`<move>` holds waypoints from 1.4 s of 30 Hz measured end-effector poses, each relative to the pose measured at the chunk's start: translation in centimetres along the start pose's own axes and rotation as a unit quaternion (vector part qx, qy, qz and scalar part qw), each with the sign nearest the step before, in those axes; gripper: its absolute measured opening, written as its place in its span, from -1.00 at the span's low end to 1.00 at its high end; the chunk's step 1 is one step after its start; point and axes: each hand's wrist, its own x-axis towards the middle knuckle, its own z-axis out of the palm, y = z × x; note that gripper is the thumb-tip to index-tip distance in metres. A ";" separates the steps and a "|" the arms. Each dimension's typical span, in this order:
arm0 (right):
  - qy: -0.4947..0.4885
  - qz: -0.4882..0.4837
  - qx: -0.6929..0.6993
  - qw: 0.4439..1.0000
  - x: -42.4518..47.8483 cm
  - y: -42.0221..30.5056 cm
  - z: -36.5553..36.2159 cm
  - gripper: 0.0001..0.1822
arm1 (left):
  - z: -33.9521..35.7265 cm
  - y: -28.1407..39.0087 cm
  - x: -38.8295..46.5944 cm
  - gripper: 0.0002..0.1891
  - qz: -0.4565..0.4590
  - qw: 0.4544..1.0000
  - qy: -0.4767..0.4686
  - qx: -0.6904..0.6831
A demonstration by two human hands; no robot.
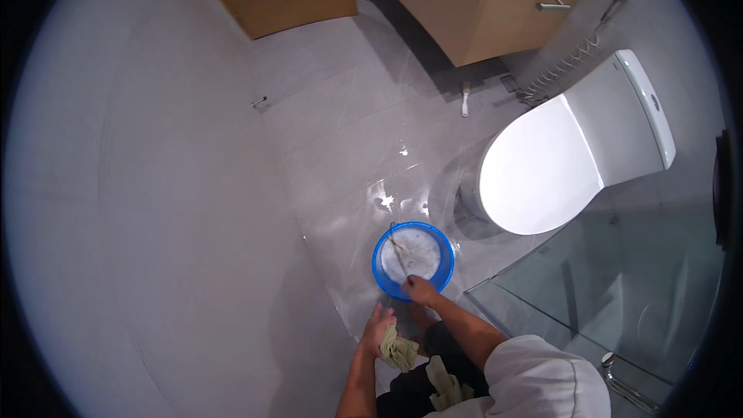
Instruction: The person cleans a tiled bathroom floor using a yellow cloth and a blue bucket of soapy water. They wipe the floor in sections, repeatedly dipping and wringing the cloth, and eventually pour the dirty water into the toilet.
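Observation:
A round blue plastic basin [450, 255] stands on the grey tiled floor, holding whitish, sudsy water. My right hand [419, 289] is over the near rim of the basin with its fingers curled in; a thin dark strip, too unclear to name, runs from near it across the suds to the far rim. To the lower left of the basin, my left hand [377, 328] has its fingers spread, with a crumpled pale green cloth [399, 349] resting against the palm. Another pale green cloth [446, 384] lies on my lap.
A white toilet [540, 168] stands to the right, with a glass shower panel [592, 278] below it. A white-handled brush [465, 101] lies on the floor near the wooden vanity cabinet [464, 6]. The floor tiles [386, 200] are wet beyond the basin. A grey wall [191, 186] rises on the left.

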 end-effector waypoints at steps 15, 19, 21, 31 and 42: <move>0.551 -0.063 -0.332 0.763 1.8 0.3 -10.8 -0.75 | 0.3 -1.2 15.4 -0.64 -0.090 0.990 -0.111 0.013; 0.569 -0.026 -0.372 0.733 2.4 2.2 -13.9 -0.73 | 1.3 -0.5 15.5 -0.73 -0.123 0.983 -0.092 0.104; 0.560 -0.021 -0.391 0.730 2.4 3.1 -13.7 -0.71 | 1.1 -0.4 15.8 -0.75 -0.138 0.978 -0.089 0.126; 0.549 -0.060 -0.431 0.714 -0.7 0.2 -15.5 -0.69 | -3.5 0.2 17.9 -0.82 -0.196 0.948 -0.066 0.242; 0.665 -0.039 -0.552 0.502 -15.6 -8.0 -26.4 -0.56 | -1.5 0.6 18.1 -0.85 -0.185 0.961 -0.116 0.172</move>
